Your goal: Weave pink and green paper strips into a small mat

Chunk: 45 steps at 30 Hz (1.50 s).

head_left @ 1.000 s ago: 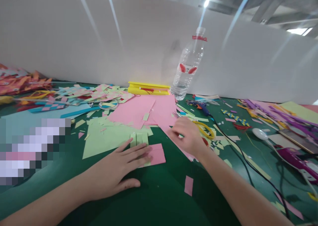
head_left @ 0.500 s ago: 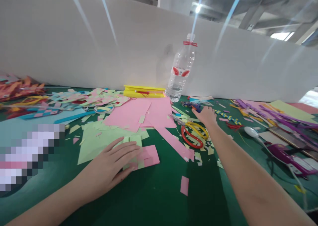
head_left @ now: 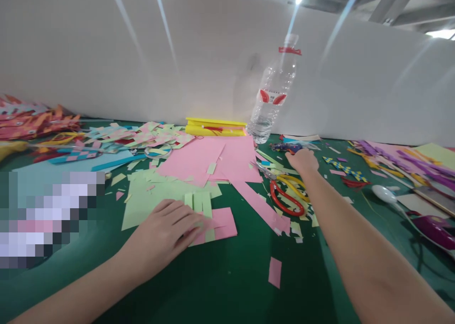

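My left hand (head_left: pixel 177 226) is on a small weave of pink and light green paper strips (head_left: pixel 223 222). Its fingers are bent and drawn towards the thumb at the weave's left part; the fingertips are blurred. My right hand (head_left: pixel 304 162) reaches far forward, fingers closed at a small dark blue object (head_left: pixel 293 148) whose kind I cannot make out. Most of those fingers are hidden behind the hand. Scissors (head_left: pixel 287 198) with one red and one yellow handle loop lie beside my right forearm. Light green paper (head_left: pixel 142 196) lies partly behind my left hand.
A clear plastic bottle (head_left: pixel 272 96) leans by the white partition (head_left: pixel 159 53). Pink sheets (head_left: pixel 188 158) and a yellow folded piece (head_left: pixel 215 127) lie before it. Paper scraps (head_left: pixel 142 139) are heaped left. A white spoon (head_left: pixel 384 194) and a purple device (head_left: pixel 432 229) lie right.
My left hand has gone from lying flat on the weave to bent fingers. The right hand's fingers have closed in at the dark blue object. The view has swung slightly left.
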Available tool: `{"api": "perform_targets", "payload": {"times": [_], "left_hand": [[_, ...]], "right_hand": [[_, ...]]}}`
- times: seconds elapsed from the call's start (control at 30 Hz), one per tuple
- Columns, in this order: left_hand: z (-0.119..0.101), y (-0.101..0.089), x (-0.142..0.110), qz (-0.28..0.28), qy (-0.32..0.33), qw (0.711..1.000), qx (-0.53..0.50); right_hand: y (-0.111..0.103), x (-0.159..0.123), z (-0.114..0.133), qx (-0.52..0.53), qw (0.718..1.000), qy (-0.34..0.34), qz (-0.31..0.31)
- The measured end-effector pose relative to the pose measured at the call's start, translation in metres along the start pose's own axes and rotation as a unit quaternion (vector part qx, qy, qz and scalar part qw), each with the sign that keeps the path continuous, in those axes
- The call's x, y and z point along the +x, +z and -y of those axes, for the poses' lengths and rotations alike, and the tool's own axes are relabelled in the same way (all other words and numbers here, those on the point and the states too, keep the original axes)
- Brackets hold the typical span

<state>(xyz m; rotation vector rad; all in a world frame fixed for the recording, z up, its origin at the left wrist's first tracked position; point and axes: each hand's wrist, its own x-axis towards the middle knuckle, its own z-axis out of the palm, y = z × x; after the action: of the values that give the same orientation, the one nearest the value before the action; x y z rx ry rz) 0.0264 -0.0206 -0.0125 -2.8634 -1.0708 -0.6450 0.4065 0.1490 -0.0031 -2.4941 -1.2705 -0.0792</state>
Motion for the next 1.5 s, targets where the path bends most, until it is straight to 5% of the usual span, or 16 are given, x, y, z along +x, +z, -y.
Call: {"api": "perform_targets", "payload": {"times": [0.33,0.4,0.63,0.93,1.5], "left_hand": [[-0.021,0.001,0.017,0.023,0.007,0.999,0.048],[-0.025,0.003,0.022,0.067,0.005,0.996,0.052],[-0.028,0.009,0.036,0.08,-0.035,0.996,-0.01],[-0.024,0.005,0.053,0.146,-0.135,0.978,-0.061],[-0.015,0.013,0.043,0.145,-0.139,0.97,-0.134]], "right_hand": [[-0.042,-0.029,-0.022,0.057,0.996,-0.041,-0.063],[-0.044,-0.041,-0.027,0.069,0.994,-0.059,-0.064],[-0.038,-0.072,-0.039,0.087,0.986,-0.1,-0.098],[-0.03,-0.069,-0.05,0.079,0.982,-0.124,-0.118],[-0.026,-0.057,-0.064,0.104,0.98,-0.102,-0.137]]}}
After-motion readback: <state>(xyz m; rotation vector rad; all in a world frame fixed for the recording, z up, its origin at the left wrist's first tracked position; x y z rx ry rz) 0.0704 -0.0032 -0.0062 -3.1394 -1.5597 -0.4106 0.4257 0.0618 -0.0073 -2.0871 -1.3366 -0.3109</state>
